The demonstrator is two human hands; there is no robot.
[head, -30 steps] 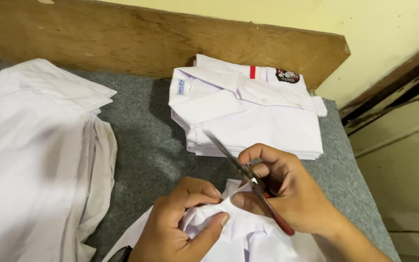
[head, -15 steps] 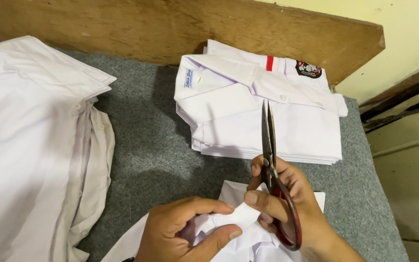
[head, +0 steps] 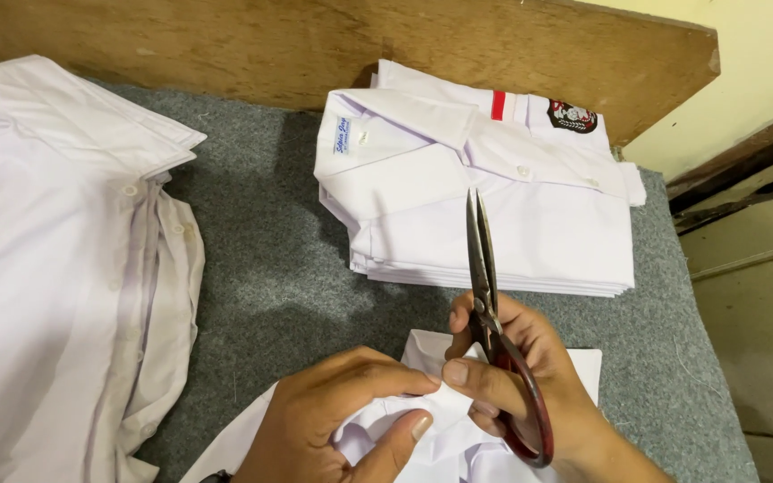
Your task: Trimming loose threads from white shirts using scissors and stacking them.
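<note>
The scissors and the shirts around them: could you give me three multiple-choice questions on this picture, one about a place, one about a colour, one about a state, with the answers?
1. Where does the folded stack of shirts lie?
A. on the grey mat by the wooden board
B. on the floor
C. on a chair

2. What colour are the handles of the scissors?
A. blue
B. red
C. yellow

3. How do the scissor blades stand?
A. wide open
B. closed, pointing away
C. broken off

Answers:
1 A, the stack rests on the grey mat against the wooden board.
2 B, red loops show in the right hand.
3 B, the blades lie together while the left hand pinches the white shirt.
</note>
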